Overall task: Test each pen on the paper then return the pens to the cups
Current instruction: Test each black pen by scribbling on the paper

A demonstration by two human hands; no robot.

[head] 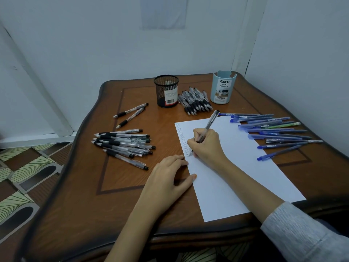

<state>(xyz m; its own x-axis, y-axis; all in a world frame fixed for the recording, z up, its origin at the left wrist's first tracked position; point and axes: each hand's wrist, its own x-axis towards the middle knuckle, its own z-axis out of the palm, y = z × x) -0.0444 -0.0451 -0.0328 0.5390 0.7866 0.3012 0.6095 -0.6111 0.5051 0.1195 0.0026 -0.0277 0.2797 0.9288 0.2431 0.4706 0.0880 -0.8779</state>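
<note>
Bare forearm crosses the near edge of the counter [113,205] and ends in the left grip [168,174]. It lies flat with fingers straight, holding nothing. Fingertips and thumb touch the left edge of the paper [245,167], probably to pin the sheet against the drag of the stroke.

Toward the left edge lies a loose heap of clear pens [122,144] with black sleeves. Behind it, a pair of pens [130,114] lies apart from the heap, angled toward the far edge. Separate lots suggest sorting by tested and untested, but which is which cannot be told.

Near the far edge the mesh cup [166,91] stands upright. A tight row of dark pens [195,101] lies just beside it, between it and the blue cup [222,87], which stands by the far-right corner. No pen rises out of either cup, so I judge the returns not yet begun.

Mid-counter, the right grip [205,146] is curled round one pen [211,121] in a writing hold. The barrel slants up out of the grip toward the far edge. The tip comes out below the fingers and touches the paper at the foot of a column of small test marks [184,140] down the sheet's left margin, just beyond the left grip's fingertips. I read this as one pen being tested, with many to go.

Along the right edge lies a fan of blue pens [273,131], some of them overlapping the paper's right side. A grey sleeve [302,233] covers the right forearm at the near-right corner.
</note>
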